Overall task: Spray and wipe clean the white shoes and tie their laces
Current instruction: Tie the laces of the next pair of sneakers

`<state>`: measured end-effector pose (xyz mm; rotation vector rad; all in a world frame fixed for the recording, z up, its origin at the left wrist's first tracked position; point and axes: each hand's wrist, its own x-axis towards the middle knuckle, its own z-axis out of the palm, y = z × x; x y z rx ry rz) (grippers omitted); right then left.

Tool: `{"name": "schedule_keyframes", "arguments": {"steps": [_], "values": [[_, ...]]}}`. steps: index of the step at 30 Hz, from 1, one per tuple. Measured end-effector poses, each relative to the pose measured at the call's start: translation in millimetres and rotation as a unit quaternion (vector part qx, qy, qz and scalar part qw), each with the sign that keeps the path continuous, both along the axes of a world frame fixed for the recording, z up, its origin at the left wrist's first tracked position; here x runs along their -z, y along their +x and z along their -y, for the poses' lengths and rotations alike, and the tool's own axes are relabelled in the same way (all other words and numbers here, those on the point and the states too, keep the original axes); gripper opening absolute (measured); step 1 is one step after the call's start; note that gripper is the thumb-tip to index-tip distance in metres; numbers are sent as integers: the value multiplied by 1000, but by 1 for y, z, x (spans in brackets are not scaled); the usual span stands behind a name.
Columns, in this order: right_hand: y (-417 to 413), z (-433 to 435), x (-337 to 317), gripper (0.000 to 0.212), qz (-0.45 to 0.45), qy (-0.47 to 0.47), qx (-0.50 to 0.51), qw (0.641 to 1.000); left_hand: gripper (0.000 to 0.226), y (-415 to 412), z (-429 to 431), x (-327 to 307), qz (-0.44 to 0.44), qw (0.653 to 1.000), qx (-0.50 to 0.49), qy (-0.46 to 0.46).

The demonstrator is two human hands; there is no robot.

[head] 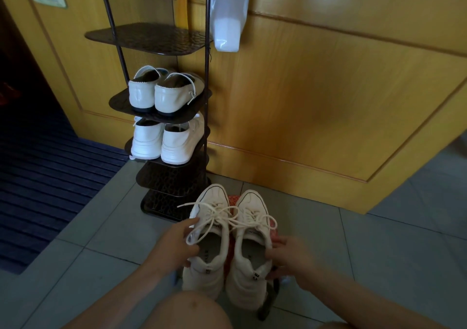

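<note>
Two white sneakers sit side by side, toes pointing away from me, over the grey tiled floor. My left hand [177,245] grips the left white sneaker [209,227] at its outer collar. On the other side, my right hand [288,255] holds the right white sneaker [249,260] at its outer collar. Their cream laces [219,215] lie loose and untied, tangled across both tongues. A red patterned cloth or item [273,225] shows between and under the sneakers, mostly hidden.
A dark metal shoe rack [161,177] stands just beyond the sneakers, holding two pairs of white shoes [161,94]. A wooden panelled wall [316,101] is behind it. A white plastic bag [227,13] hangs above. A dark ribbed mat [45,177] lies left. My knee [192,311] is below.
</note>
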<state>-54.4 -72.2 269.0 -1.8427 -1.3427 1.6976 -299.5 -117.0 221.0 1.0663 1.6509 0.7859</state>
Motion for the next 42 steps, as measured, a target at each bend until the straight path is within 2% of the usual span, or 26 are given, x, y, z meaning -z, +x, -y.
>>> {"name": "schedule_keyframes", "arguments": {"steps": [3,15,21,28,36,39,42], "values": [[-9,-2,0,26,14,25,-9,1000,65,-3,0,3,19,1000,-4,1],[-26,3,-4,30,-25,49,-27,998,63,-22,13,0,34,998,-43,22],[-77,6,-2,27,-83,48,-60,994,55,-83,34,-8,28,996,-85,15],[-164,3,13,29,-92,49,-85,991,52,-169,47,-4,-8,996,-87,15],[-239,-16,45,30,-106,-37,-2,994,55,-230,30,17,-37,995,-91,16],[-251,-27,54,25,-92,-47,29,994,56,-243,11,32,-36,996,-79,15],[-259,-42,66,30,-73,-46,31,996,54,-250,-10,47,-36,997,-61,24]]}}
